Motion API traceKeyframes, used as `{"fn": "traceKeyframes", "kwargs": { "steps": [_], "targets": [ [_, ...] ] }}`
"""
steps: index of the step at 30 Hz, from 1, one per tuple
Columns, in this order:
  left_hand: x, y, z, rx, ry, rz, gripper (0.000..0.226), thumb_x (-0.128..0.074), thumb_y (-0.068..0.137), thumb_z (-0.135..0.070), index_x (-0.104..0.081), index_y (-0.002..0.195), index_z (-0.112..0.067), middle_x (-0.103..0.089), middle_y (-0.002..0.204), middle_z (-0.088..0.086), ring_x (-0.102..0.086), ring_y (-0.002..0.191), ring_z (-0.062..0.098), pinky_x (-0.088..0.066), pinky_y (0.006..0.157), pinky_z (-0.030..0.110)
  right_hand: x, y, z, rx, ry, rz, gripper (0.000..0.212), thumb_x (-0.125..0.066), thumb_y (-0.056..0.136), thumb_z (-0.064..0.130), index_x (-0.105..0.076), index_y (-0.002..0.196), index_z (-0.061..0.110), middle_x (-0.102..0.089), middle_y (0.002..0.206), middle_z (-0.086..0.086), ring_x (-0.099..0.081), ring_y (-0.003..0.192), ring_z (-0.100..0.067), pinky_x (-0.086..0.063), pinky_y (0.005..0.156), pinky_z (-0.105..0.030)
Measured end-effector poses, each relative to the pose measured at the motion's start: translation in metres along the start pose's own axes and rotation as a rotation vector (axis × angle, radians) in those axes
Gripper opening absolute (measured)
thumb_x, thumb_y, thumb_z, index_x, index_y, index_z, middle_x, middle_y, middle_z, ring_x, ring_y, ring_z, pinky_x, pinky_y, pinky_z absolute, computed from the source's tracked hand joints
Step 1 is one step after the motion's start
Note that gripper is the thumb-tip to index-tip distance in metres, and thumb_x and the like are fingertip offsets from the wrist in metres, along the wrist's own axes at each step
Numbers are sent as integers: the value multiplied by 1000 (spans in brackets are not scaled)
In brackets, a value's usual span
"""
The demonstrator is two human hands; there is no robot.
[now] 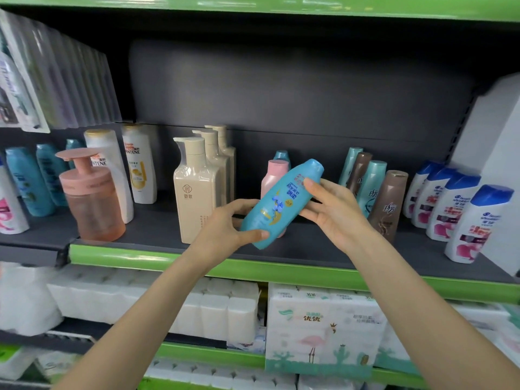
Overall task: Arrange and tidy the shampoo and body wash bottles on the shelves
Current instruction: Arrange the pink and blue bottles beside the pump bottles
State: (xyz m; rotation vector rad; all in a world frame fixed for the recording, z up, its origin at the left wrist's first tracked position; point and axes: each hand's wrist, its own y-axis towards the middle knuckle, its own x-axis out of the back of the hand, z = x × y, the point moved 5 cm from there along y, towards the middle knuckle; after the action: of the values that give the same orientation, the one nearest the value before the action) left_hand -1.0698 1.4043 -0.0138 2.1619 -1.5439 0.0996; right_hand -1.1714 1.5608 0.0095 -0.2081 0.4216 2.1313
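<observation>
Dark shelving fills the frame, its back panel [295,88] bare across the upper middle, and the green front edge [197,261] of the main shelf runs from lower left to right. Below that edge, packs of tissue [323,325] sit on the lower shelf at the bottom of the frame. On the main shelf, rows run back from the edge: blue-capped white bottles [475,223] at far right, brown and teal bottles [374,190] just left of them, three beige pump bottles [197,192] at centre, white Pantene bottles [138,164] and a pink pump dispenser [90,198] at left, which stands close to the edge. Open shelf floor lies between the beige pumps and the brown bottles, with only a pink bottle [274,175] and a teal cap behind it standing there.

Over that gap, held off the shelf and tilted with its cap toward upper right, is the blue Rejoice bottle [281,204]. The left hand [228,225] grips its base, thumb across the front, fingers curled behind. The right hand [334,206] holds the upper part, thumb on the label, fingers wrapped beneath.
</observation>
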Motion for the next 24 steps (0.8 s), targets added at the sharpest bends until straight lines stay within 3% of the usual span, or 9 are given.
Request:
{"fn": "traceKeyframes", "kwargs": {
  "steps": [10,15,19,24],
  "targets": [
    [-9,22,-10,-48,34,-27,41,-78,74,-23,-62,111,-21,-68,102,-1,-65,84,14,-56,80,33,-9,-1,5,55,-98,112,29,-56,92,11,-58,120,5,-66,113,-14,-67,104,-27,-58,81,-37],
    [-16,22,0,-31,88,-41,43,-79,73,-23,-56,109,-18,-65,103,0,-66,85,13,-56,76,30,-10,1,10,120,-358,67,26,-62,89,9,-61,114,13,-69,108,-9,-69,96,-16,-59,72,-31],
    [-19,28,5,-19,121,-67,41,-77,75,-20,-50,106,-18,-63,102,-4,-65,83,9,-53,64,14,-17,9,6,154,-465,84,30,-61,90,6,-59,116,20,-67,104,-3,-68,93,-9,-58,73,-25],
    [-21,35,12,-4,125,-103,40,-75,77,-19,-53,110,-15,-64,103,-2,-63,84,9,-50,62,11,-14,19,-5,158,-528,88,35,-59,91,5,-58,122,21,-66,102,-4,-68,97,-16,-58,82,-33]
  ]
}}
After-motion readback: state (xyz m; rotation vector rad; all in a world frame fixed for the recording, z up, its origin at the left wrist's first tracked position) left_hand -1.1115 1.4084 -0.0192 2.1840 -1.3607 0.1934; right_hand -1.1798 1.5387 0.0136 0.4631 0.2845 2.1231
